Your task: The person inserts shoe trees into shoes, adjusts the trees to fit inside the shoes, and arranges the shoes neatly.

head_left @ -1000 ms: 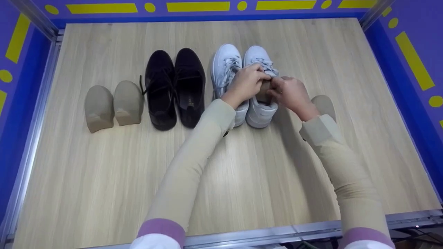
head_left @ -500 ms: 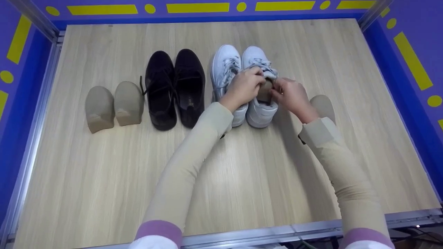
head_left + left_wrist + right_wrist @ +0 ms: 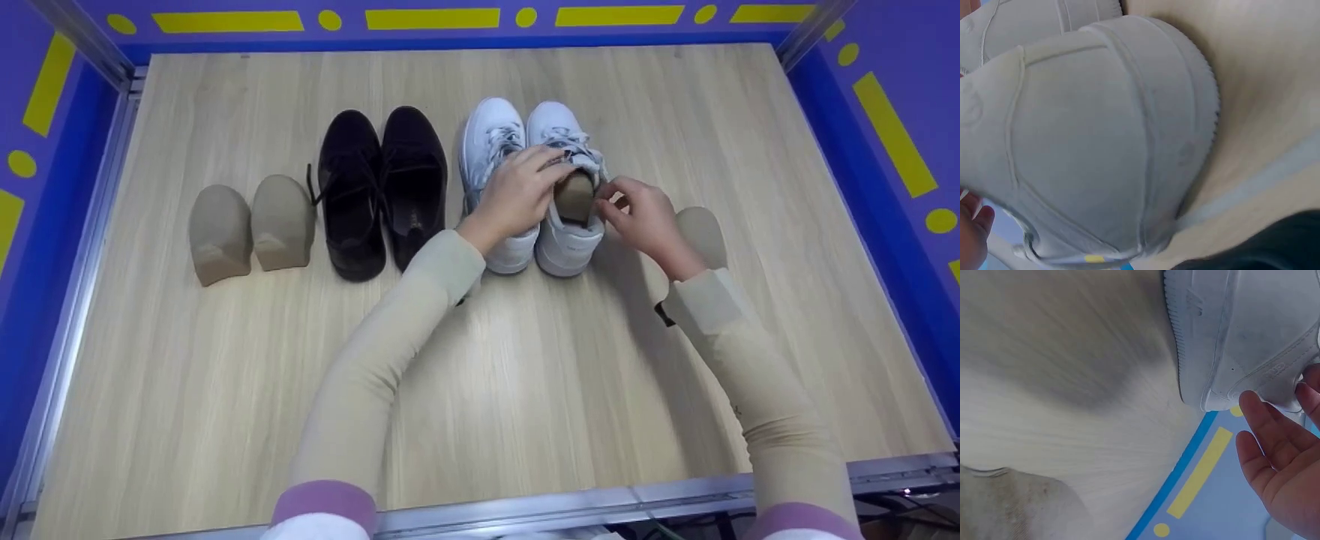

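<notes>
A pair of white lace-up sneakers stands mid-table, toes away from me. My left hand (image 3: 517, 191) reaches over the left sneaker (image 3: 491, 124), its fingers extended to the tongue of the right sneaker (image 3: 566, 251). A rounded beige block (image 3: 575, 196) sits inside that right sneaker's opening. At the sneaker's right collar, my right hand (image 3: 643, 217) pinches the edge between thumb and forefinger; its other fingers (image 3: 1266, 424) spread loosely beside the shoe in the right wrist view. In the left wrist view, the left fingertips (image 3: 974, 216) show only at the left edge, near the opening.
Two black lace-up shoes (image 3: 349, 247) stand left of the sneakers, a loose lace sticking out. Further left are two beige blocks (image 3: 220, 232). Another beige block (image 3: 703, 232) lies right of the right hand. Blue panels (image 3: 892, 247) border the wooden table.
Both hands have drawn slightly apart from the right sneaker's opening, the left one leftward, the right one right and nearer me. More of the block inside now shows.
</notes>
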Available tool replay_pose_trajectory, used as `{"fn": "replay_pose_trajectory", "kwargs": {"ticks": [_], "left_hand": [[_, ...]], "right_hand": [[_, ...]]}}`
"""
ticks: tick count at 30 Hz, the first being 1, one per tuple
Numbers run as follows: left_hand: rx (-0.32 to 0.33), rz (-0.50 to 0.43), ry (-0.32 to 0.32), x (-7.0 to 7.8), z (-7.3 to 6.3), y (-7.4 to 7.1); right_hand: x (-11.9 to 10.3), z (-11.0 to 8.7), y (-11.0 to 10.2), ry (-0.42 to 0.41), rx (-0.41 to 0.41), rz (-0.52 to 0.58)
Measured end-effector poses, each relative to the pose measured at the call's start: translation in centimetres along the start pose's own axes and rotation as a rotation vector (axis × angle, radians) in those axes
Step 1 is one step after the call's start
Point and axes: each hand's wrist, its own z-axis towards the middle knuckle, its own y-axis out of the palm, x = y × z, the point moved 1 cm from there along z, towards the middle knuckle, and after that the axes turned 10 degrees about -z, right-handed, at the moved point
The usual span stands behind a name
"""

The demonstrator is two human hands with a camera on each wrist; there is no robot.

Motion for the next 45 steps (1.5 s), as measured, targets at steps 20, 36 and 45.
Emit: {"fn": "replay_pose_trajectory", "kwargs": {"ticks": [20, 36, 45], "left_hand": [[-0.21, 0.0, -0.168, -2.8, -1.7, -0.8], [-0.17, 0.085, -0.198, -3.7, -1.9, -0.7], [-0.108, 0.09, -0.174, -3.7, -1.8, -0.7]], "right_hand": [[3.2, -3.0, -0.6, 0.089, -0.026, 0.001], [5.5, -5.8, -1.0, 0.053, 0.014, -0.093], [6.5, -6.9, -1.3, 0.067, 0.046, -0.121]]}}
